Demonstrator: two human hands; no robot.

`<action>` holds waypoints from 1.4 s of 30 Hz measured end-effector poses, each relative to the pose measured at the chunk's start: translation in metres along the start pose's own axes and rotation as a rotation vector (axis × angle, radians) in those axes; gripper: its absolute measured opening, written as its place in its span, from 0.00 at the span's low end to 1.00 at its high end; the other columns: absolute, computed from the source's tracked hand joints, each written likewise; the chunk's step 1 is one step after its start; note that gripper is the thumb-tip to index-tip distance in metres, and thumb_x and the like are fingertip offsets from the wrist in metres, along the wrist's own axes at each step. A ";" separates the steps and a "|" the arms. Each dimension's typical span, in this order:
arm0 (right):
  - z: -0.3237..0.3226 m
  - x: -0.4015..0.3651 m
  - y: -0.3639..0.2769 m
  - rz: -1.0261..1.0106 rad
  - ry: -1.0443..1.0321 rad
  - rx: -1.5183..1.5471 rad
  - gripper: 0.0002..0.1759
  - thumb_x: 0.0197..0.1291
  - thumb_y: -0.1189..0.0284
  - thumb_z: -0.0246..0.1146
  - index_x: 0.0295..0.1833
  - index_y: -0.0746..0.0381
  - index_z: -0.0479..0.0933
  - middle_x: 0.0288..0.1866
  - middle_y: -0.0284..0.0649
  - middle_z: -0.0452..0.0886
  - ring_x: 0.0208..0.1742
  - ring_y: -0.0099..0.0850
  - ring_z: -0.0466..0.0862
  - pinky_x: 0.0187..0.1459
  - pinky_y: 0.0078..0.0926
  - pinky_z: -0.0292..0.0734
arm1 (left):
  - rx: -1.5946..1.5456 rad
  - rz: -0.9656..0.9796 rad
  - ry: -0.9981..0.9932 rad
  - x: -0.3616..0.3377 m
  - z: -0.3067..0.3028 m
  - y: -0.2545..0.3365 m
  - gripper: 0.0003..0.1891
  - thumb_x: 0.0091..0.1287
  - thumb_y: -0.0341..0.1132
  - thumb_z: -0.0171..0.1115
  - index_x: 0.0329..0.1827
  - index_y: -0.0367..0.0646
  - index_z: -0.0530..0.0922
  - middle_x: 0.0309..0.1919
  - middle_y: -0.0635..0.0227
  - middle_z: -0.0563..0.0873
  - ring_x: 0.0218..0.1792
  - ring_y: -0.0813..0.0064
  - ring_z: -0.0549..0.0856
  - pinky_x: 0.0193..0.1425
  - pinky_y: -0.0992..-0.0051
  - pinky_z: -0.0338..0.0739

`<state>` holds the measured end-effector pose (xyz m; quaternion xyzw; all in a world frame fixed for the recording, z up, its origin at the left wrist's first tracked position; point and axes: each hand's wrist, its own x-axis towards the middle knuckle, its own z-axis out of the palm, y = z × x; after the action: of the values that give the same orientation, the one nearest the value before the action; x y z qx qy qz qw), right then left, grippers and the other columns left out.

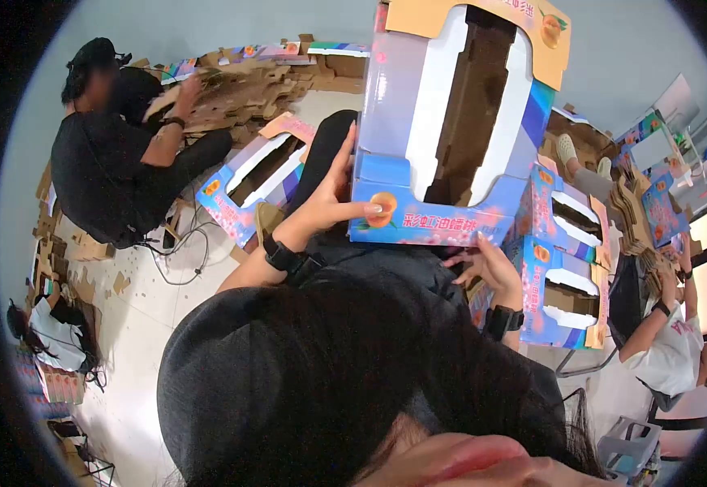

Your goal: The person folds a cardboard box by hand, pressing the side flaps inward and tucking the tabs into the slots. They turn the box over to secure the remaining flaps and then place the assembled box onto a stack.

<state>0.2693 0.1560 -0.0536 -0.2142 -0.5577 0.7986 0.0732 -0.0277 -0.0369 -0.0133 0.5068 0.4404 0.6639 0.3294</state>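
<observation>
A printed cardboard fruit box (451, 223), blue, lilac and orange with peach pictures, is held up before me. Its top has a large cut-out edged by white flaps, and the brown inside shows through. My left hand (339, 191) grips the box's left side, thumb on the blue front panel and fingers along the side wall. At the lower right edge, my right hand (489, 268) is closed on the box from below, one fingertip on the front panel; part of its grip is hidden. Both wrists wear black bands.
Two similar boxes (560, 296) are stacked at right, and another box (260, 174) stands at left. Flattened cardboard (240, 101) lies piled behind. A person in black (110, 154) sits at left; a person in white (670, 341) works at right. A cable (179, 280) crosses the floor.
</observation>
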 end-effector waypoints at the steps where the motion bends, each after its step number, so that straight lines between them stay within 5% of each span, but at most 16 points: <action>1: 0.000 -0.003 -0.004 0.089 0.052 -0.143 0.39 0.68 0.42 0.55 0.63 0.69 0.70 0.50 0.50 0.82 0.44 0.45 0.87 0.32 0.38 0.87 | 0.014 -0.005 -0.003 0.000 -0.002 -0.002 0.64 0.54 0.29 0.77 0.83 0.54 0.34 0.71 0.54 0.67 0.70 0.64 0.70 0.73 0.65 0.62; 3: -0.010 -0.008 -0.010 0.270 0.151 -0.423 0.38 0.67 0.40 0.56 0.54 0.69 0.77 0.38 0.46 0.84 0.34 0.40 0.88 0.29 0.34 0.85 | 0.039 0.030 -0.024 0.000 -0.003 -0.002 0.65 0.52 0.30 0.79 0.83 0.52 0.35 0.72 0.53 0.66 0.71 0.63 0.69 0.74 0.65 0.60; 4: -0.022 -0.008 -0.003 0.224 0.163 -0.456 0.34 0.66 0.41 0.58 0.38 0.67 0.79 0.25 0.40 0.81 0.25 0.35 0.86 0.25 0.28 0.82 | 0.060 0.035 -0.033 0.000 -0.002 0.001 0.65 0.52 0.30 0.79 0.83 0.51 0.35 0.73 0.53 0.64 0.71 0.63 0.69 0.75 0.65 0.60; 7: 0.013 -0.036 -0.047 0.401 0.396 -0.866 0.30 0.65 0.47 0.63 0.29 0.66 0.77 0.24 0.39 0.79 0.23 0.30 0.82 0.24 0.26 0.78 | 0.162 0.088 -0.058 -0.001 -0.003 0.002 0.65 0.51 0.32 0.80 0.83 0.48 0.35 0.77 0.53 0.58 0.74 0.64 0.65 0.76 0.65 0.58; 10: 0.009 -0.059 -0.059 -0.023 0.521 -1.194 0.21 0.60 0.57 0.71 0.29 0.65 0.78 0.24 0.39 0.78 0.23 0.30 0.79 0.30 0.27 0.76 | 0.257 0.099 -0.093 -0.004 -0.007 0.007 0.66 0.49 0.35 0.82 0.83 0.47 0.36 0.80 0.55 0.52 0.77 0.65 0.60 0.78 0.65 0.54; 13: 0.043 -0.063 -0.076 -0.750 0.814 -1.225 0.15 0.52 0.66 0.75 0.27 0.63 0.77 0.25 0.40 0.78 0.26 0.33 0.76 0.37 0.29 0.74 | 0.255 0.040 -0.141 -0.005 -0.008 0.021 0.67 0.48 0.37 0.83 0.83 0.45 0.37 0.81 0.56 0.50 0.78 0.67 0.55 0.79 0.66 0.51; 17: 0.101 -0.050 -0.095 -1.103 0.512 -1.438 0.12 0.45 0.69 0.76 0.31 0.60 0.80 0.40 0.40 0.81 0.52 0.44 0.81 0.60 0.51 0.71 | 0.335 0.086 -0.176 -0.006 -0.013 0.025 0.68 0.47 0.39 0.83 0.83 0.42 0.37 0.81 0.55 0.50 0.79 0.67 0.55 0.79 0.66 0.50; 20: 0.111 -0.027 -0.084 -1.057 0.393 -1.667 0.13 0.45 0.65 0.76 0.35 0.59 0.83 0.50 0.40 0.81 0.68 0.46 0.73 0.72 0.66 0.53 | 0.330 0.055 -0.185 -0.010 -0.013 0.031 0.68 0.47 0.40 0.84 0.82 0.41 0.39 0.81 0.54 0.50 0.79 0.65 0.55 0.80 0.66 0.50; 24: 0.108 -0.015 -0.070 -0.987 0.406 -1.746 0.16 0.48 0.60 0.74 0.37 0.58 0.84 0.57 0.39 0.81 0.75 0.42 0.67 0.75 0.67 0.37 | 0.416 0.014 -0.178 -0.016 -0.020 0.029 0.66 0.47 0.42 0.83 0.83 0.44 0.40 0.80 0.52 0.53 0.77 0.63 0.61 0.78 0.64 0.54; 31: 0.097 -0.008 -0.059 -0.878 0.345 -1.882 0.15 0.49 0.57 0.73 0.32 0.56 0.83 0.52 0.36 0.81 0.75 0.41 0.67 0.75 0.67 0.34 | 0.453 -0.040 -0.120 -0.019 -0.019 0.030 0.66 0.46 0.44 0.83 0.83 0.45 0.44 0.73 0.52 0.67 0.71 0.60 0.69 0.75 0.62 0.60; 34: 0.096 -0.001 -0.056 -0.893 0.363 -1.923 0.20 0.50 0.51 0.71 0.28 0.57 0.80 0.45 0.35 0.79 0.74 0.39 0.68 0.74 0.67 0.36 | 0.467 -0.120 -0.105 -0.021 -0.022 0.027 0.55 0.46 0.41 0.84 0.76 0.35 0.59 0.70 0.55 0.70 0.71 0.64 0.69 0.77 0.65 0.57; 42: 0.089 0.030 -0.052 -1.183 0.398 -1.880 0.24 0.48 0.47 0.69 0.22 0.57 0.76 0.34 0.33 0.78 0.63 0.36 0.77 0.75 0.60 0.46 | 0.488 -0.246 -0.124 -0.024 -0.038 0.010 0.55 0.52 0.47 0.80 0.78 0.37 0.56 0.70 0.50 0.69 0.69 0.60 0.70 0.74 0.63 0.62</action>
<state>0.1982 0.1091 0.0124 -0.0100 -0.9298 -0.1469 0.3374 -0.0579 -0.0714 -0.0169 0.5536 0.6243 0.4609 0.3022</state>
